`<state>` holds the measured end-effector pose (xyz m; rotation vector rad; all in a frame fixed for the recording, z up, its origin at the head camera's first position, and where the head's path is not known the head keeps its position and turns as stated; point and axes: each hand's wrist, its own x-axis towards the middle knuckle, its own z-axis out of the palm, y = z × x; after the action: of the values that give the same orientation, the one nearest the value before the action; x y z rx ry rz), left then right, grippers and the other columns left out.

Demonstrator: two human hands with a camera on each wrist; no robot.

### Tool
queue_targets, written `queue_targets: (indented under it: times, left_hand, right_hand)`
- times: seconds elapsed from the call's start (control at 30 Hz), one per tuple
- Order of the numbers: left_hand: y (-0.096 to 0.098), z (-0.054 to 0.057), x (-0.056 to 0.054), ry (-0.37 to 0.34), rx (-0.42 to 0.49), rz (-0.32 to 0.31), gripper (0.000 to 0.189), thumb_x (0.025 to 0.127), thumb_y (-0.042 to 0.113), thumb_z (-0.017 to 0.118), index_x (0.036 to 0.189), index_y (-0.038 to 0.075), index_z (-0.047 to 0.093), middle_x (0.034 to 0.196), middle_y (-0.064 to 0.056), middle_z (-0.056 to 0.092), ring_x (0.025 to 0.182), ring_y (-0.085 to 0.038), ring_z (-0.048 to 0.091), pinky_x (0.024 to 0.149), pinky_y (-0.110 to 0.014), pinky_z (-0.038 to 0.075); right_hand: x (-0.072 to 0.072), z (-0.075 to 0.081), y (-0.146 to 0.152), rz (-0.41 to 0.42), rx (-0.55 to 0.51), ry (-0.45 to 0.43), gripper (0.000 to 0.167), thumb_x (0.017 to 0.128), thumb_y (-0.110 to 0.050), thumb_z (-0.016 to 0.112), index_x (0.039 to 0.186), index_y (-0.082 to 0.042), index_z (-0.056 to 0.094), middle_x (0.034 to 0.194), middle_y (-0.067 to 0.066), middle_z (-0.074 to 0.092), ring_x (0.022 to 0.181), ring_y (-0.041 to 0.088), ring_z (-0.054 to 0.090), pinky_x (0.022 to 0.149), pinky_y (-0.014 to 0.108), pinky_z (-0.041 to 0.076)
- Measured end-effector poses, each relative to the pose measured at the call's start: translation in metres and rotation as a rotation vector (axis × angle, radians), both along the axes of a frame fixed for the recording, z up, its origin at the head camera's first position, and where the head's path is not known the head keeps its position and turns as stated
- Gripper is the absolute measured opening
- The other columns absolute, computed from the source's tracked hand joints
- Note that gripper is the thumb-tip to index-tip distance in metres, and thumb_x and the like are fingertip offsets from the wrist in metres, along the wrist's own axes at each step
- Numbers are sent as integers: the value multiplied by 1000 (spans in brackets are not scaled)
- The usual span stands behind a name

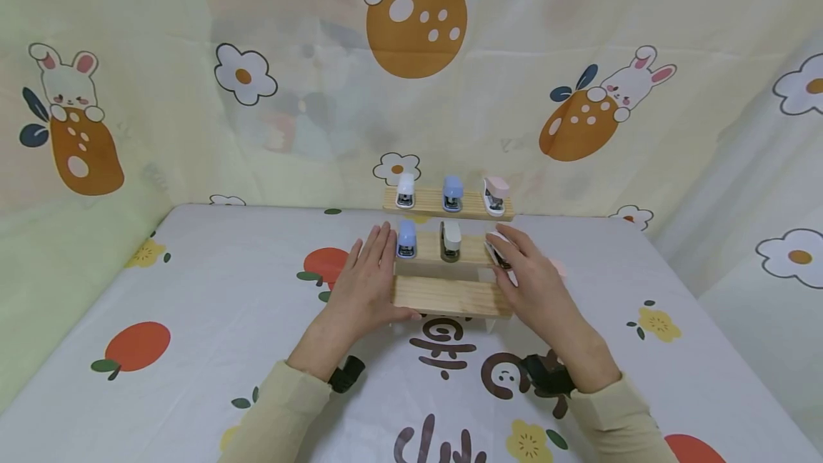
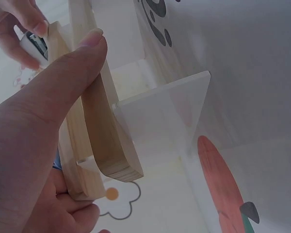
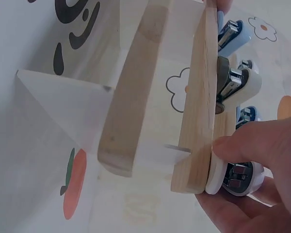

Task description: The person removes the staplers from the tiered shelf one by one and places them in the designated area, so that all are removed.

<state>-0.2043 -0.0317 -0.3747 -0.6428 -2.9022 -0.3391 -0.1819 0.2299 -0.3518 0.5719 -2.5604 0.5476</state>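
A stepped display stand has a bare wooden bottom board [image 1: 450, 296], a middle board [image 1: 426, 250] and a top board [image 1: 426, 200], on translucent supports [image 2: 160, 107]. My left hand [image 1: 361, 284] lies along the stand's left end, fingers straight, thumb touching the bottom board's front. My right hand [image 1: 540, 284] pinches a white mini stapler [image 3: 240, 178] at the middle board's right end; its base is against the board. Left of it on that board stand a white stapler with a dark base [image 1: 451, 240] and a blue stapler [image 1: 406, 239].
On the top board stand a white stapler [image 1: 406, 191], a blue stapler [image 1: 453, 193] and a pink stapler [image 1: 496, 196]. A pale pink patch [image 1: 559, 268] shows partly behind my right hand. A patterned cloth [image 1: 212, 291] covers the table; a patterned curtain [image 1: 321, 120] hangs behind.
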Motion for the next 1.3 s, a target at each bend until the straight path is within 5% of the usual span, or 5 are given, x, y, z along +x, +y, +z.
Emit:
queue_targets:
  times: [0.6,1.3]
  left_hand:
    - [-1,0,0,4,3,-1,135,63,65,84,158,0,14,167,-13,11,156,-27,10,127,-45,12]
    - [-1,0,1,-7,5,3,135,63,65,84,158,1,13,167,-13,12,156,-27,9,127,-45,13]
  right_hand:
    - [3,9,16,-27,-27,68,50,81,11,71,130,5,59,136,25,54,117,42,59,89,55,55]
    - [6,19,45,-144,-73,26,50,83,9,69,132,6,58,139,26,52,122,44,54,93,62,50]
